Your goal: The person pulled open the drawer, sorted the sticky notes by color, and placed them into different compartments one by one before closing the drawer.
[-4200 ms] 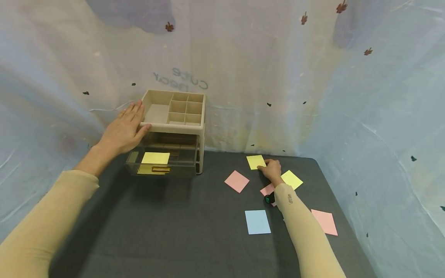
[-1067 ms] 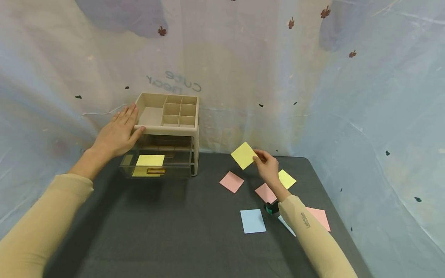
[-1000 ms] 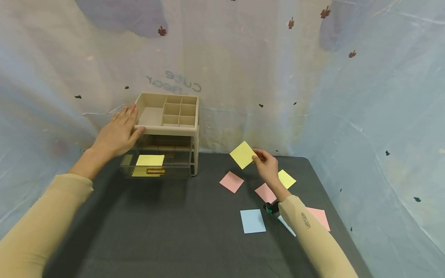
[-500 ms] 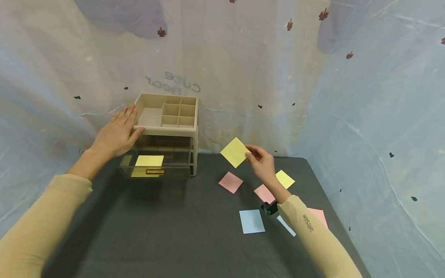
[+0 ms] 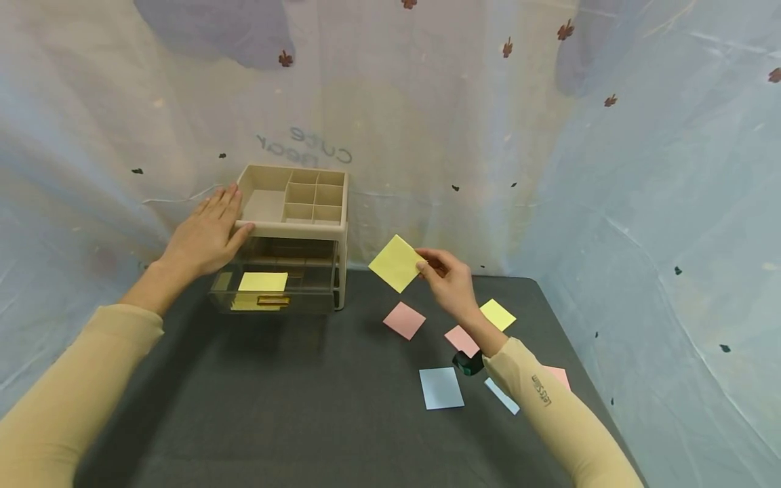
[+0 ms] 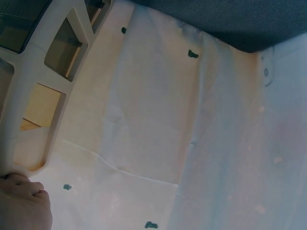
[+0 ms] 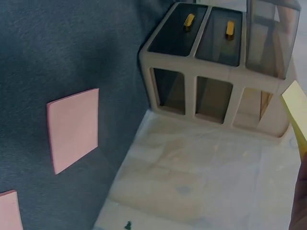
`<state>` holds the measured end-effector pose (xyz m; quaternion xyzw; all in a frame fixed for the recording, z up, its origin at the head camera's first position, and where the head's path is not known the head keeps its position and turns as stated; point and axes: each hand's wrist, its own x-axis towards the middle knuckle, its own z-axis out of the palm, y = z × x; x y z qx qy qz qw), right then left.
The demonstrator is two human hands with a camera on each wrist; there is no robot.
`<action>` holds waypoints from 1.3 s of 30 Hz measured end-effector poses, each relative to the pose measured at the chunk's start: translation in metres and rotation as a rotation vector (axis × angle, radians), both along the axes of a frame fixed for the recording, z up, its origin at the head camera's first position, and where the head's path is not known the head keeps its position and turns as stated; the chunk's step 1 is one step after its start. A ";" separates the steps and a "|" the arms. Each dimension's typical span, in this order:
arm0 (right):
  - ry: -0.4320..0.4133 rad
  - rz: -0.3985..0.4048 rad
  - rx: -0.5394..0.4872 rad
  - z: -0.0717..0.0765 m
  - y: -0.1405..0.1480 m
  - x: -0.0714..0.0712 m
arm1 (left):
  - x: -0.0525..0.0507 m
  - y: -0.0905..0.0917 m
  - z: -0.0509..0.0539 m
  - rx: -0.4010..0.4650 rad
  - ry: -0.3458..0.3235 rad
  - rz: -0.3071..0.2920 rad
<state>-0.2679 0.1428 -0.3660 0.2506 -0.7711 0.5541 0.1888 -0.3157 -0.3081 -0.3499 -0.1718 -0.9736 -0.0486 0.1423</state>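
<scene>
My left hand (image 5: 206, 232) rests on the left edge of a beige desk organizer (image 5: 344, 261), fingers straight along its top rim. The organizer's top drawer (image 5: 317, 302), clear with a gold handle, is pulled out and has yellow sticky notes (image 5: 264, 281) inside. In my right hand (image 5: 453, 283), a yellow sticky note pad (image 5: 395, 264) is pinched at its right corner between thumb and fingers. It hangs above the table, to the right of the organizer. The right wrist view catches only an edge of that yellow pad (image 7: 296, 110) and part of the hand.
On the dark table (image 5: 342, 420) lie a pink pad (image 5: 404, 320), another pink pad (image 5: 462, 340), a yellow pad (image 5: 498, 314), a blue pad (image 5: 441, 388), and a blue pad (image 5: 502, 396) and pink pad (image 5: 558, 375) partly behind the right sleeve. A curtain (image 5: 427, 135) hangs behind.
My right hand has picked the yellow pad up off the table and carried it left toward the organizer. The left hand stays on the organizer's edge.
</scene>
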 end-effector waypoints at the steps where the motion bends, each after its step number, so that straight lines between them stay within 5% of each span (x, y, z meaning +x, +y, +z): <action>1: 0.001 0.009 0.000 0.002 -0.002 0.001 | 0.000 0.000 0.000 -0.001 0.000 0.001; 6: 0.006 0.039 0.013 0.009 -0.010 0.002 | -0.002 -0.001 -0.001 -0.008 0.002 0.001; 16: 0.068 0.090 0.020 -0.006 -0.022 -0.020 | -0.001 0.000 -0.001 -0.001 0.003 0.002; 39: 0.055 0.238 0.063 0.019 -0.071 -0.011 | 0.001 0.001 -0.001 0.004 0.009 0.003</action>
